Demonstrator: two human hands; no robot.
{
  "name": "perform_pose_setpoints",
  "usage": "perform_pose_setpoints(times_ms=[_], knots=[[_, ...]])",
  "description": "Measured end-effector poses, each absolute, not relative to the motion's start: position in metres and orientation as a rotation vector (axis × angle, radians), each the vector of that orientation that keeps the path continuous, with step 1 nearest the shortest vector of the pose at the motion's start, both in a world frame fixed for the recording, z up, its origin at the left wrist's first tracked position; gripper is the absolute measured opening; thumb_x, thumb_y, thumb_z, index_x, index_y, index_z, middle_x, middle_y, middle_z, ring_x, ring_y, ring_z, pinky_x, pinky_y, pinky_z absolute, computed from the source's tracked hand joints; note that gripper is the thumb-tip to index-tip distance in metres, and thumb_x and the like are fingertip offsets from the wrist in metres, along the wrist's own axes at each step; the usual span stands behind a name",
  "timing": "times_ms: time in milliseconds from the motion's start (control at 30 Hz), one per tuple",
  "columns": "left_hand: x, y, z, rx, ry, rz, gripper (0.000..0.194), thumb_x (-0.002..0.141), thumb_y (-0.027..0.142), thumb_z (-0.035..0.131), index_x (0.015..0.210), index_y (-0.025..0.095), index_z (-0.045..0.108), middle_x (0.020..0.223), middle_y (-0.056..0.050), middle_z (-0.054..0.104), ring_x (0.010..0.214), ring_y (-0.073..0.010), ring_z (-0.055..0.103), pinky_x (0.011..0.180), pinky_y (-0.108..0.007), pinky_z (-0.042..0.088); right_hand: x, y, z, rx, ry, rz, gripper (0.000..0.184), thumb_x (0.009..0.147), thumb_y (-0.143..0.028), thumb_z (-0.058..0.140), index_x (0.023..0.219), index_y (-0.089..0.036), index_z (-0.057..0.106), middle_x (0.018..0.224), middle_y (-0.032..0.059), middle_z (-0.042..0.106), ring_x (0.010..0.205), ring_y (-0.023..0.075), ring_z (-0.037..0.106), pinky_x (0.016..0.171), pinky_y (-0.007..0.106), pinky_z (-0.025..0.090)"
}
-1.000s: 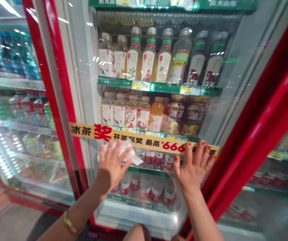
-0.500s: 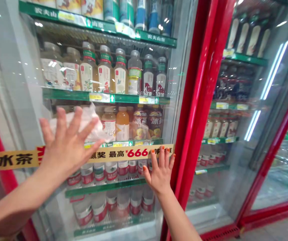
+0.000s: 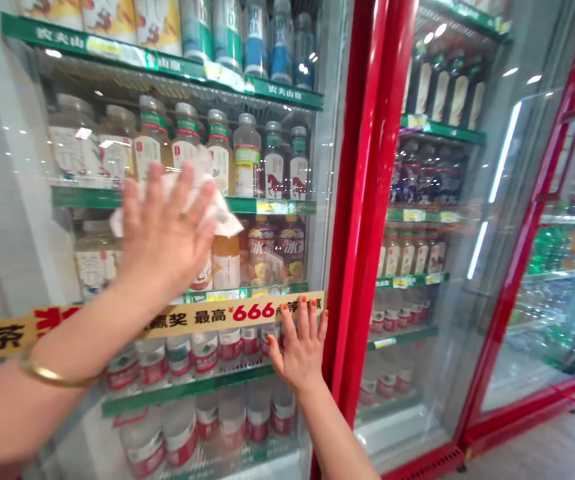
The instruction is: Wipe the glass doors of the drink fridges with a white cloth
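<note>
My left hand (image 3: pixel 167 233), with a gold bangle on its wrist, holds a crumpled white tissue (image 3: pixel 225 215) under its palm and spread fingers. The tissue lies against the glass door of a drinks fridge, in front of the middle bottle shelves. Further right, my right hand (image 3: pixel 301 343), with orange nails, rests flat on the same glass, fingers apart and nothing in it. Its fingertips overlap a yellow printed strip (image 3: pixel 212 316) across the door. My left forearm hides part of that strip.
Behind the glass, shelves hold several bottles (image 3: pixel 247 153), with red-labelled bottles (image 3: pixel 182 433) lower down. A red door frame (image 3: pixel 362 220) stands just right of my right hand. More red-framed fridges (image 3: pixel 512 313) continue to the right, above a pale floor (image 3: pixel 532 447).
My left hand has moved up the glass with the tissue, and its bangle now shows. My right hand stays at the strip's right end. The view has shifted to the right.
</note>
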State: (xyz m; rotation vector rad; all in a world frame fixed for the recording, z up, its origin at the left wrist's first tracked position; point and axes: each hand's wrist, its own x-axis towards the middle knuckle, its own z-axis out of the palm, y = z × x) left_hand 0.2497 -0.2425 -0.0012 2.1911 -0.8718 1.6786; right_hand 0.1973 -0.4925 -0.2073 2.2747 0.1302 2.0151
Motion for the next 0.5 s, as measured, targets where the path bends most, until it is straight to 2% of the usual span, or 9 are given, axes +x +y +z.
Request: perform_pose_setpoints(times_ms=[67,133,200,267,333,367,433,467,500], knots=[[0.246,-0.261,-0.032,2.198,-1.285,1.731,0.061,0.114,0.041,0.036,0.175,0.031,0.035,0.188,0.005,0.017,0.173,-0.0147,-0.019,0.143,-0.046,-0.018,0.197,-0.494,-0.207,2.272,0.142,2.021,0.094,0.102,-0.038,0.064,0.181,-0.012,0.019,0.185,0.0214,0.032,0.177,0.0364,0.016,0.142,0.063,0.018],[0.246,-0.255,-0.073,2.146,-1.718,1.765,0.052,0.113,0.039,0.043,0.165,0.036,0.053,0.181,0.013,0.035,0.175,-0.0107,-0.004,0.147,-0.039,-0.007,0.197,-0.493,-0.207,2.282,0.154,2.019,0.095,0.104,-0.038,0.062,0.180,-0.007,0.015,0.182,0.0245,0.038,0.177,0.0358,0.015,0.142,0.063,0.017],[0.253,-0.221,-0.088,2.128,-1.842,1.773,0.048,0.114,0.042,0.043,0.160,0.042,0.058,0.175,0.016,0.046,0.175,-0.0073,0.008,0.148,-0.036,-0.002,0.197,-0.492,-0.207,2.299,0.154,2.015,0.092,0.105,-0.038,0.060,0.180,-0.008,0.017,0.180,0.0239,0.040,0.177,0.0345,0.015,0.143,0.063,0.016],[0.263,-0.176,-0.060,2.250,-1.555,1.792,0.054,0.113,0.052,0.046,0.166,0.044,0.049,0.179,0.011,0.041,0.175,-0.0183,0.015,0.147,-0.050,-0.003,0.198,-0.490,-0.207,2.313,0.144,2.017,0.089,0.105,-0.039,0.060,0.179,-0.009,0.020,0.180,0.0231,0.042,0.178,0.0334,0.014,0.143,0.062,0.015],[0.269,-0.145,-0.014,2.325,-1.018,1.763,0.069,0.111,0.068,0.036,0.172,0.037,0.039,0.189,0.003,0.019,0.175,-0.0389,0.004,0.137,-0.075,-0.008,0.198,-0.490,-0.207,2.308,0.131,2.032,0.089,0.105,-0.040,0.060,0.179,-0.008,0.022,0.180,0.0235,0.042,0.178,0.0339,0.015,0.143,0.063,0.015],[0.269,-0.142,0.003,2.307,-0.775,1.731,0.080,0.109,0.076,0.033,0.176,0.033,0.030,0.191,0.001,0.008,0.174,-0.0449,-0.003,0.134,-0.078,-0.008,0.197,-0.490,-0.207,2.300,0.126,2.037,0.089,0.105,-0.040,0.060,0.179,-0.008,0.022,0.180,0.0237,0.041,0.177,0.0343,0.015,0.143,0.063,0.016],[0.263,-0.154,0.004,2.207,-0.660,1.713,0.079,0.112,0.068,0.023,0.180,0.029,0.011,0.191,0.001,-0.005,0.174,-0.0401,-0.014,0.138,-0.068,-0.008,0.197,-0.492,-0.207,2.283,0.127,2.028,0.090,0.105,-0.040,0.061,0.179,-0.009,0.020,0.181,0.0234,0.039,0.177,0.0351,0.017,0.143,0.063,0.017],[0.258,-0.167,-0.011,2.146,-0.865,1.766,0.077,0.113,0.061,0.022,0.180,0.025,0.012,0.191,-0.002,-0.002,0.174,-0.0350,-0.016,0.140,-0.064,-0.012,0.196,-0.494,-0.207,2.278,0.132,2.018,0.090,0.106,-0.041,0.061,0.180,-0.010,0.020,0.182,0.0230,0.038,0.177,0.0350,0.018,0.143,0.063,0.018],[0.254,-0.178,-0.035,2.174,-1.074,1.770,0.073,0.114,0.056,0.024,0.179,0.023,0.020,0.190,-0.003,0.011,0.176,-0.0305,-0.008,0.143,-0.061,-0.012,0.196,-0.495,-0.207,2.278,0.141,2.009,0.090,0.106,-0.041,0.061,0.180,-0.011,0.019,0.182,0.0227,0.038,0.177,0.0347,0.018,0.143,0.062,0.018]])
